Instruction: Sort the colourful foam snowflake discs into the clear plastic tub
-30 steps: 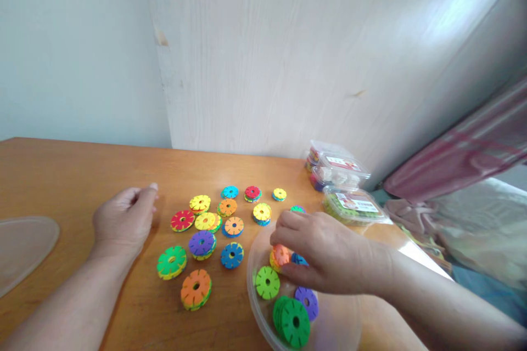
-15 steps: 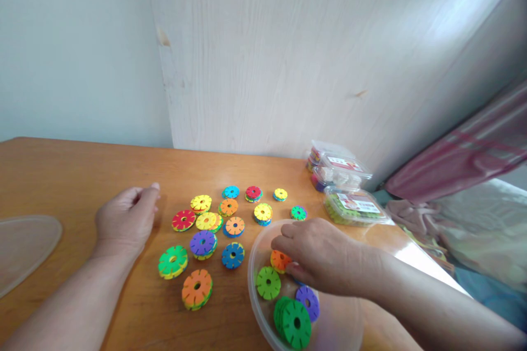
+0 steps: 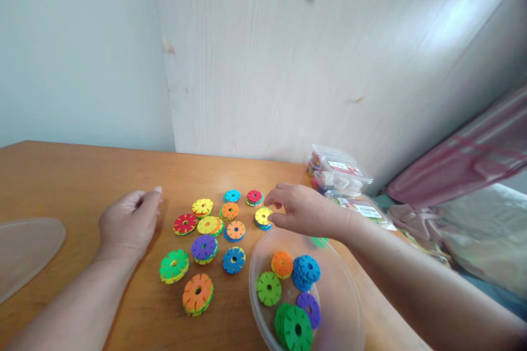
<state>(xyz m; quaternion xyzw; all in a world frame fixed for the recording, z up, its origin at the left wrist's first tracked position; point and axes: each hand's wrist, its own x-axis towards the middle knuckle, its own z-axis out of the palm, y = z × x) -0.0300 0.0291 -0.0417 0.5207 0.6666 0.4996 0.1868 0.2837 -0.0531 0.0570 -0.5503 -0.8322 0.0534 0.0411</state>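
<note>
My left hand rests on the table left of the discs, its fingers curled in and thumb on top; nothing shows in it. My right hand hovers over the far rim of a clear round plastic tub, thumb and fingers apart. Its fingertips are at a yellow-topped stack of notched discs; whether they touch it I cannot tell. Inside the tub are an orange disc, a light green disc, a blue stack, a purple disc and a dark green stack.
Several small mixed-colour disc stacks stand on the table, among them a purple-topped stack and a red-topped stack. A clear lid lies at left. Clear lidded boxes are piled at the back right, by the wall.
My right hand has come up out of the tub and moved away from me to the yellow-topped stack, uncovering the blue discs in the tub. My left hand has stayed in place.
</note>
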